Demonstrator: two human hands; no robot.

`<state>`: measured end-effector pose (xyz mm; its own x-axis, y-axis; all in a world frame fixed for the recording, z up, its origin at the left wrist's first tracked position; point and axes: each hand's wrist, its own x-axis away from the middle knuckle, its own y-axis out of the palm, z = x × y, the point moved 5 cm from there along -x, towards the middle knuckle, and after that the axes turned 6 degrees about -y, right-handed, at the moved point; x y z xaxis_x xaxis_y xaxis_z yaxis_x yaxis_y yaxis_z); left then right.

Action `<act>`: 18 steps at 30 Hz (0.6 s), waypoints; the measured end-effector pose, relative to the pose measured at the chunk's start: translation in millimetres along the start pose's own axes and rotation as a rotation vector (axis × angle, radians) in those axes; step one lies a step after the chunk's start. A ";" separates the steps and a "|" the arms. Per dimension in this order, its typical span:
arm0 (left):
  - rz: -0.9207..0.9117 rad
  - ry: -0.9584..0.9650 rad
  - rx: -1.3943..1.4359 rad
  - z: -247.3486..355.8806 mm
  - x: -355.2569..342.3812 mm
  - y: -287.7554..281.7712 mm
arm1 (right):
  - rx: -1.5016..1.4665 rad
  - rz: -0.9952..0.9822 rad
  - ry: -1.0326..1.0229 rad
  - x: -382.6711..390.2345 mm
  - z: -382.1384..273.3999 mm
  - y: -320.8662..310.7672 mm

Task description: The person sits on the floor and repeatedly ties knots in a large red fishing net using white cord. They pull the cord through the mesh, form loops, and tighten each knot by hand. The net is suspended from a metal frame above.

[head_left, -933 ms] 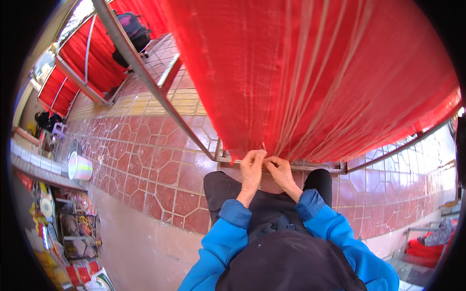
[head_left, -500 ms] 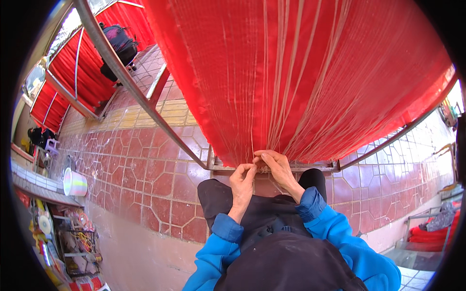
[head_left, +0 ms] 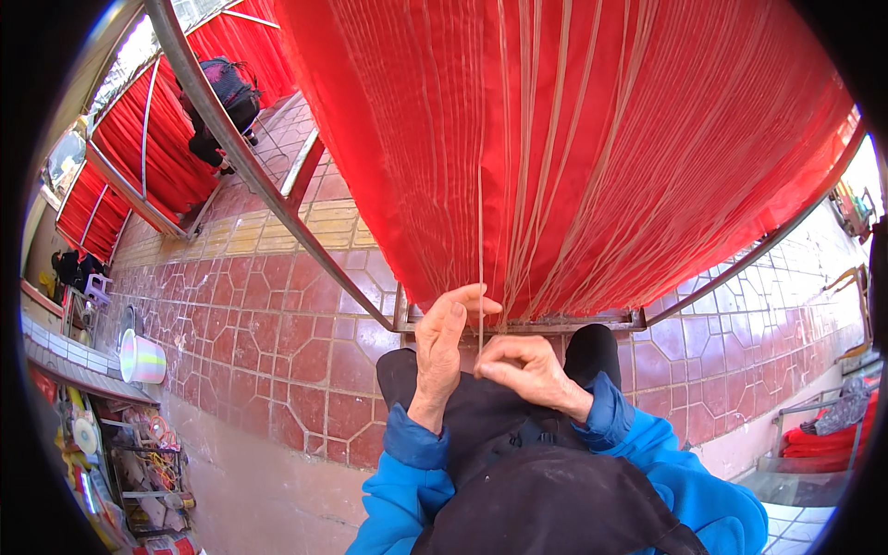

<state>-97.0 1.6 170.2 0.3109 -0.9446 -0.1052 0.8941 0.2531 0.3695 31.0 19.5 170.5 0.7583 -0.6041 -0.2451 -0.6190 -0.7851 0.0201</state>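
A pale strand of thread [head_left: 480,222] runs straight down in front of a red cloth [head_left: 356,120] hung on a metal frame [head_left: 287,208]. My right hand [head_left: 527,372] is closed, pinching the lower end of this strand between thumb and fingertips, low over my lap. Higher up, my left hand [head_left: 438,342] is open beside the strand, its fingers stretched across it and the thumb raised. Many other pale threads [head_left: 592,194] fan down over the cloth and gather near its lower edge. The frame's bottom bar [head_left: 592,325] lies just beyond my hands.
Red patterned paving [head_left: 287,342] spreads to the left. A striped bucket [head_left: 143,358] stands there, near a shelf of supplies [head_left: 139,453]. Farther left, a person [head_left: 227,97] sits by more red-draped frames [head_left: 157,129]. Red material [head_left: 823,444] lies at the right.
My hands have moved apart. The right one has come down toward my lap, drawing the strand down with it; the left has opened from a pinch and stretched its fingers across the strand.
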 end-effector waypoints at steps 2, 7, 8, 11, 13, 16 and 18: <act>-0.061 0.032 -0.020 27.0 4.2 15.3 | 0.075 -0.085 -0.114 1.7 -9.2 6.1; -0.060 0.100 -0.030 60.0 26.4 33.0 | -0.041 -0.019 0.052 -4.4 -14.7 0.6; -0.042 0.150 -0.088 63.4 29.2 32.5 | -0.109 0.058 0.110 -4.6 -18.2 -6.3; -0.111 0.161 -0.030 61.9 45.4 37.0 | -0.479 0.083 0.057 -17.5 -41.6 -13.9; -0.113 0.140 -0.070 56.5 56.2 39.4 | -0.507 0.064 -0.033 -25.9 -63.1 -14.4; -0.218 0.108 0.057 44.3 60.8 46.4 | -0.412 0.051 -0.098 -21.1 -96.0 -9.5; -0.219 0.128 0.080 41.7 61.2 43.2 | -0.202 -0.023 -0.230 -22.7 -116.0 -4.0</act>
<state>-52.7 -54.1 218.3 0.1553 -0.9397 -0.3046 0.9178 0.0232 0.3965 40.0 20.5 288.4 0.6913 -0.5572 -0.4601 -0.5313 -0.8235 0.1991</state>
